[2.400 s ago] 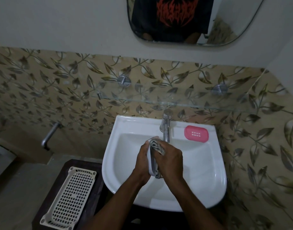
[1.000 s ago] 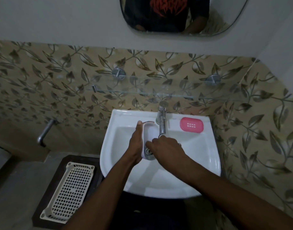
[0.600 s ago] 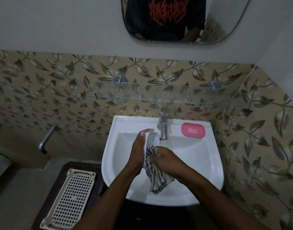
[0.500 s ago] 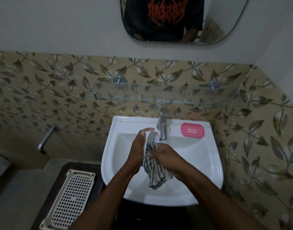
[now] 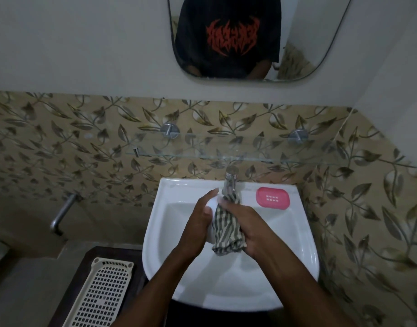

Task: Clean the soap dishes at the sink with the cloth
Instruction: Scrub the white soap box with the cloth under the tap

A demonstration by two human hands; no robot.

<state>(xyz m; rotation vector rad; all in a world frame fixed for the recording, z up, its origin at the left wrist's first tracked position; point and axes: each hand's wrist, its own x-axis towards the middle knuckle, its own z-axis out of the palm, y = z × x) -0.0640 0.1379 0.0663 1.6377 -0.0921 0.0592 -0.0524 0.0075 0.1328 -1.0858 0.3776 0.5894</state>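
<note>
striped cloth (image 5: 227, 226) pressed by the right hand (image 5: 248, 226) against a white soap dish (image 5: 211, 210) gripped in the left hand (image 5: 198, 223).

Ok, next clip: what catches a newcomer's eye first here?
Both hands meet over the white sink: the left hand holds a white soap dish while the right hand presses a striped cloth against it. A pink soap dish sits on the rim, right of the tap.
</note>
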